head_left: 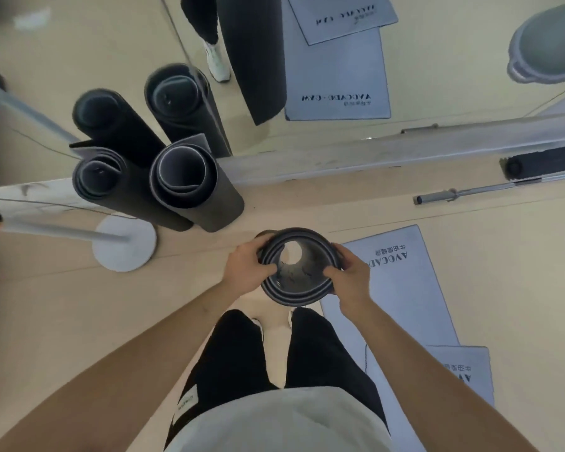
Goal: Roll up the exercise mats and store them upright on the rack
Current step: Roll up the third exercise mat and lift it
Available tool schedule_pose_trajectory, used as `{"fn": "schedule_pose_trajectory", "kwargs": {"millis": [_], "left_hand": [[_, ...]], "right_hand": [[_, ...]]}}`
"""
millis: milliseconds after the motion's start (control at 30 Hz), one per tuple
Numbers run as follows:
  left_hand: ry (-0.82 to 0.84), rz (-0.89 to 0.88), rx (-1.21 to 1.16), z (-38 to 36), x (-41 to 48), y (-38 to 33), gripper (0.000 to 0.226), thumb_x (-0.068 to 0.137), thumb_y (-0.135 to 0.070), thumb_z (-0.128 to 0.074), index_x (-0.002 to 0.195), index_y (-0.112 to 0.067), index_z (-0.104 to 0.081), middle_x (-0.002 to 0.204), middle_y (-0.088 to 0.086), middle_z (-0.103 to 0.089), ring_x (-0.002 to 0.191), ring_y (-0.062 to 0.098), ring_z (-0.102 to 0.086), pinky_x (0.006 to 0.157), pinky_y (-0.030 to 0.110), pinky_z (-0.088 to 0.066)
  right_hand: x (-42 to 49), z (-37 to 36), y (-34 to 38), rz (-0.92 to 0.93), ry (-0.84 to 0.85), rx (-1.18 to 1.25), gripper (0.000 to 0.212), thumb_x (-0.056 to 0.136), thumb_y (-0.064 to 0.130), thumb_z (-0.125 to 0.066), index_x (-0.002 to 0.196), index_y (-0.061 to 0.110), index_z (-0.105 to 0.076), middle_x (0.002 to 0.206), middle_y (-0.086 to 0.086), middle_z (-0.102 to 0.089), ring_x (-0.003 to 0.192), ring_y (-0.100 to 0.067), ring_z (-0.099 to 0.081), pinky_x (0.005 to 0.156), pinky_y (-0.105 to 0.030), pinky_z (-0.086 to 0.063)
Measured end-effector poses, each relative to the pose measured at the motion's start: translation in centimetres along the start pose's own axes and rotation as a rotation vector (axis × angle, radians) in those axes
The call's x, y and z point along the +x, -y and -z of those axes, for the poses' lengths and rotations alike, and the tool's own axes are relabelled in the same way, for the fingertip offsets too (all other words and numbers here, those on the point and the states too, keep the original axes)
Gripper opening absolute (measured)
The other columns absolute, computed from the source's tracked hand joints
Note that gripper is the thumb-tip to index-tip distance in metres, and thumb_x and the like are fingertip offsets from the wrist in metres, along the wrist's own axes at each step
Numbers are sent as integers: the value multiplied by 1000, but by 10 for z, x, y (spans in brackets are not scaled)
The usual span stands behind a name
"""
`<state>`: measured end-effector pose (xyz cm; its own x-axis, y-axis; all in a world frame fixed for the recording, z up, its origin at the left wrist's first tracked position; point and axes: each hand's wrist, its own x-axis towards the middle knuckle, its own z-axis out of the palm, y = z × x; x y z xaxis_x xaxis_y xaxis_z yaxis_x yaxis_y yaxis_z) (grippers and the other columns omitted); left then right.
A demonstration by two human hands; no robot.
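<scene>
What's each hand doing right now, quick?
Left hand: closed on the left rim of the upright rolled mat.
Right hand: closed on the right rim of the same mat.

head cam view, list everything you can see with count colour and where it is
rolled mat in hands: 1, dark grey, upright, centre, above the feet
standing rolled mats: 2, dark grey, upright on floor by the mirror, left of centre; 2 more shapes behind are their reflections
flat mats: 2, light grey with dark lettering, floor at right, overlapping
stand base: 1, white round disc with pole, floor at left
barbell bar: 1, silver, floor by the mirror wall, right
foam roller: 1, black, on the ledge, right
mirror: 1, along the far wall
left hand: 1, bare, gripping the roll's left rim
right hand: 1, bare, gripping its right rim
</scene>
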<state>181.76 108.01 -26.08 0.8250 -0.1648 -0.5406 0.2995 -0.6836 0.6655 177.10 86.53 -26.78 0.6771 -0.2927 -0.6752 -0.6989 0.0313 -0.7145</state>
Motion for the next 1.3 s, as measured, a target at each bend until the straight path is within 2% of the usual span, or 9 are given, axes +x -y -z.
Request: {"fn": "schedule_pose_trajectory", "kwargs": {"millis": [200,333,433,667,833,967,1033,1133,1300], "left_hand": [[-27,11,83,40,125,-1,66,77,-12,-75,139,-29,-61,102,-9,-69,96,17,-65,81,30,-48],[-27,50,122,66,195,10,68,79,-16,-75,143,-30,-57,100,-10,-67,96,15,-65,85,30,-49],[-79,45,113,84,233,21,62,78,-16,-74,137,-33,-62,95,-10,-70,91,15,-67,80,29,-50],[-179,22,99,116,294,38,62,85,-18,-73,144,-31,-57,115,-11,-70,100,11,-64,85,31,-51],[-252,117,36,107,307,59,55,97,-17,-68,149,-17,-51,136,2,-65,125,21,-59,96,20,-36],[-404,106,-17,90,293,66,44,95,-10,-63,138,-17,-60,117,-14,-65,107,5,-58,88,12,-40],[-432,63,20,79,288,73,44,93,-15,-63,136,-24,-61,124,-16,-66,110,4,-59,99,21,-48],[-495,124,159,59,273,78,55,93,-22,-67,146,-24,-54,151,-1,-53,136,22,-49,114,35,-39],[-628,321,-187,24,240,67,64,85,-19,-80,139,-16,-47,132,-2,-44,104,5,-55,90,10,-43]], "right_hand": [[113,-46,44,-82,2,79,58,75,-15,-60,99,37,-72,94,-1,-77,90,-26,-71,81,-57,-61],[174,-83,66,-91,29,114,55,77,-15,-59,116,22,-71,100,-7,-76,91,-32,-72,65,-43,-62],[210,-109,84,-75,29,102,55,78,-15,-60,119,21,-70,101,-6,-76,93,-35,-72,65,-49,-63],[269,-157,109,-62,41,171,54,80,-16,-59,115,23,-69,107,-7,-73,90,-31,-72,62,-44,-63],[310,-175,101,-154,122,70,35,96,9,-67,130,18,-60,120,-12,-68,100,-33,-70,57,-37,-62],[322,-174,86,-164,160,-37,30,97,34,-68,124,23,-61,114,-13,-70,96,-33,-72,59,-38,-62],[321,-175,82,-158,133,-112,35,95,46,-65,122,25,-62,112,-9,-71,94,-31,-72,58,-36,-62],[321,-174,77,-132,129,-221,48,91,57,-63,127,25,-62,113,-7,-71,96,-29,-71,59,-35,-63],[316,-171,68,38,197,-340,45,87,44,-75,125,28,-57,102,8,-65,93,-17,-68,68,-36,-64]]}}
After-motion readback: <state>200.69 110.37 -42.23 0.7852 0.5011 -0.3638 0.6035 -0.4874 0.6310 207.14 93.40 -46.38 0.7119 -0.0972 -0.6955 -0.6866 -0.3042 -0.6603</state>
